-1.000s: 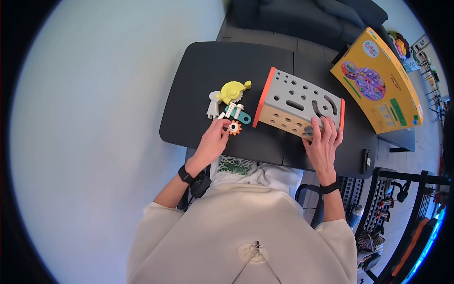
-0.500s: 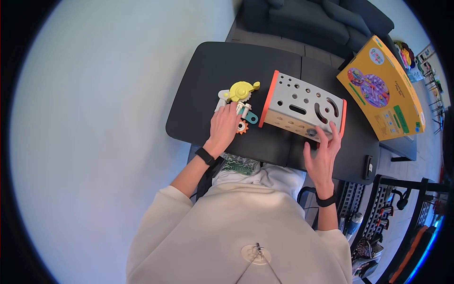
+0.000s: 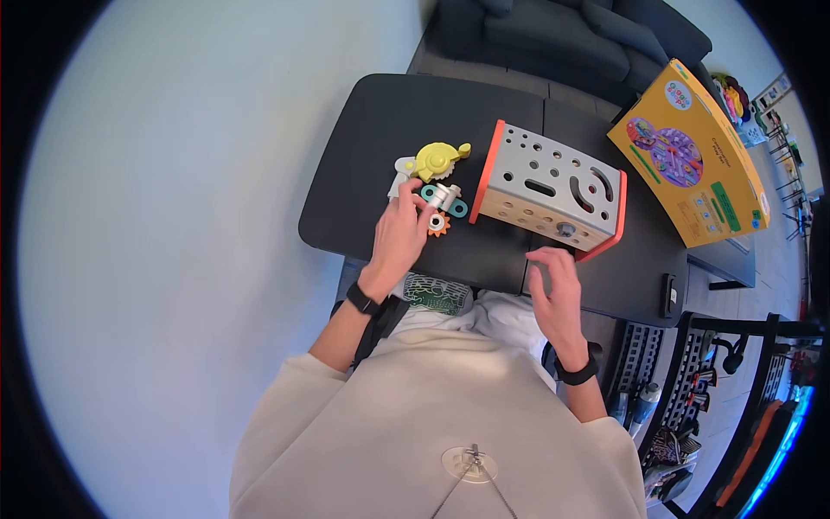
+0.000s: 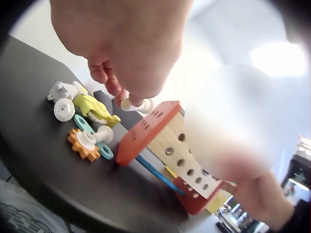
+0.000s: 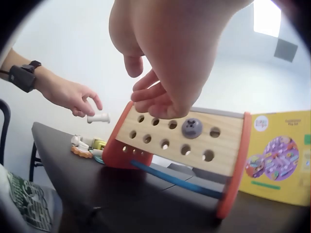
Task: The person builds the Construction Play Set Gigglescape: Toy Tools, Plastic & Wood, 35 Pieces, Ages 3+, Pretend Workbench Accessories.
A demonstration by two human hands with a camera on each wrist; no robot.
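My left hand (image 3: 400,235) pinches a white bolt (image 5: 99,118) between thumb and finger, raised above the table. Below it lie a teal strip (image 4: 79,122), an orange gear (image 4: 86,151), a yellow part (image 3: 437,161) and a grey-white part (image 3: 400,176). My right hand (image 3: 558,303) holds nothing, its fingers bent loosely in front of the toy box (image 3: 553,177). That box has a grey holed top, wooden sides and red ends; a grey screw head (image 5: 192,127) sits in one of its side holes.
A yellow carton (image 3: 692,156) stands at the right behind the dark table (image 3: 363,121). A small black object (image 3: 668,295) lies near the table's right edge. A blue rod (image 5: 177,181) runs low between the box's red ends.
My left hand reached into the loose parts and lifted the white bolt. My right hand left the box and moved left and toward the body.
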